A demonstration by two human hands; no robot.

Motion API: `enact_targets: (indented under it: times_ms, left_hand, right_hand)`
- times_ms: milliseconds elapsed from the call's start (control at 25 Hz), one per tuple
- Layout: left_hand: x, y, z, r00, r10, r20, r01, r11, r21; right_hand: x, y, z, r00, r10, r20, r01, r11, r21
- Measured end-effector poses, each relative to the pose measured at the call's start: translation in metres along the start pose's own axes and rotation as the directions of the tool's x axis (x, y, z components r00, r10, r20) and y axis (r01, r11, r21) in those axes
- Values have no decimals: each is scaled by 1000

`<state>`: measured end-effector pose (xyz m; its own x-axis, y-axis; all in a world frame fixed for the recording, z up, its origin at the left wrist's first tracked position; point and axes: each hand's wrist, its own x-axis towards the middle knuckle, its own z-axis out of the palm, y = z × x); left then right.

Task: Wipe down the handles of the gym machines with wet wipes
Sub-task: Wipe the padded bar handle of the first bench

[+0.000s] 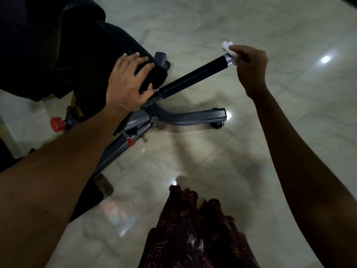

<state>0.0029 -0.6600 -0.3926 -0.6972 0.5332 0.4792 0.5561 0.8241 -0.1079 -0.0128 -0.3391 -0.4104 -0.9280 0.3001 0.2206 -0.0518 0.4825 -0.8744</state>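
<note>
Bracing the bench's black pad with a spread, flat left hand, presumably to steady the frame, the person pinched a crumpled wet wipe in the right hand against the foam handle's metal tip.

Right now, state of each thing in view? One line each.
Wipe: crumpled, pinched in the right hand, at the handle's metal tip.
Handle: black grip, sticks out from the frame, tip touched by the wipe.
Right hand: pinches the wipe.
Left hand: lies flat on the black pad, fingers spread.
Pad: under the left hand.
Base leg: on the floor, wheel at its end.
Red knob: untouched.
</note>
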Motion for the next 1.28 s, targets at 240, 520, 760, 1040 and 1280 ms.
enact_targets:
  times_ms: [240, 520, 760, 1040, 1280]
  left_hand:
    - [-3, -2, 0, 1000, -14, -2, 14, 1000, 6]
    - [-3, -2, 0, 1000, 1, -25, -1, 1000, 7]
    - [-3, -3, 1, 1000, 2, -19, -2, 1000, 2]
    - [-1, -2, 1, 1000, 10, -28, -10, 1000, -8]
    - [-2, -3, 3, 1000, 7, -19, -7, 1000, -4]
  right_hand:
    - [-13, 5, 11, 849, 452, 273, -523, 647, 555]
    - [-42, -3, 29, 763, 566, 312, -471, 155, 868]
    - [-50, -16, 42, 747, 594, 299, -504, 212, 837]
    - [-43, -18, 45, 716, 620, 321, -557, 231, 798]
    - [-37, -16, 34, 756, 591, 282, -483, 213, 849]
